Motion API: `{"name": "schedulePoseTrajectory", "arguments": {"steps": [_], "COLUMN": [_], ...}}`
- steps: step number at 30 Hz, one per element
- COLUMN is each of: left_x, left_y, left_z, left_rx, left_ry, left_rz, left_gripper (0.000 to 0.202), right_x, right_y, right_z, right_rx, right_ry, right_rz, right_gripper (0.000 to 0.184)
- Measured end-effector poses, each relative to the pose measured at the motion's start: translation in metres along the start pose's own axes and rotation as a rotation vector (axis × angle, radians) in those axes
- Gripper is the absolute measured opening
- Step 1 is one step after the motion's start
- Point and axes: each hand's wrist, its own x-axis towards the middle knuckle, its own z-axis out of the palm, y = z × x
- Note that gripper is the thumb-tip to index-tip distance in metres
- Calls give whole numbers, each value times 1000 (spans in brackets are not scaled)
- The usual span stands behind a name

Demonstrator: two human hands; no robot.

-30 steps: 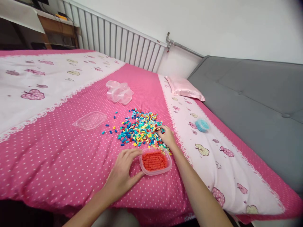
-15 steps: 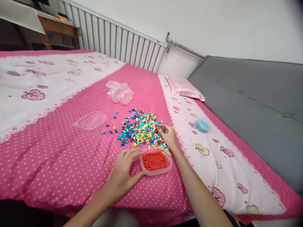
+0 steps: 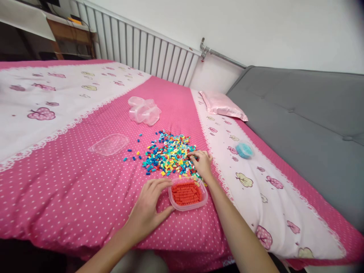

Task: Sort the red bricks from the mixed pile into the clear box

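A clear plastic container (image 3: 187, 207) holds rows of red building bricks (image 3: 186, 193) and stands on the bed near me. My left hand (image 3: 149, 203) grips its left side, with the thumb at the near rim and the fingers at the far one. Beyond it lies a loose pile of small multicoloured bricks (image 3: 170, 155). At the pile's right edge, my right hand (image 3: 202, 163) reaches in with its fingertips pinched together. What they hold, if anything, is too small to make out.
Several clear containers (image 3: 144, 112) sit behind the pile. A clear lid (image 3: 110, 145) lies flat on the left. On the right is a closed container of light blue bricks (image 3: 243, 150). A pink pillow (image 3: 223, 105) rests by the grey headboard (image 3: 301, 102).
My right hand has shifted very slightly left over the pile, its fingertips moving among the bricks. My left hand and the container stay in place.
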Motion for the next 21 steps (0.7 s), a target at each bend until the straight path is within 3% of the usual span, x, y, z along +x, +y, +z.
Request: {"name": "schedulePoseTrajectory", "arguments": {"steps": [6, 11, 21], "left_x": [0, 0, 0], "left_y": [0, 0, 1], "left_z": [0, 1, -1], "left_rx": [-2, -3, -3], "left_ry": [-7, -3, -8], "left_rz": [-1, 2, 3], "left_gripper": [48, 48, 47], "right_x": [0, -1, 2], "right_y": [-1, -1, 15], "right_z": [2, 0, 2], "right_rx": [-14, 32, 298], "right_ry": [23, 18, -52], "right_rz": [23, 35, 55], "right_gripper": [16, 27, 26]}}
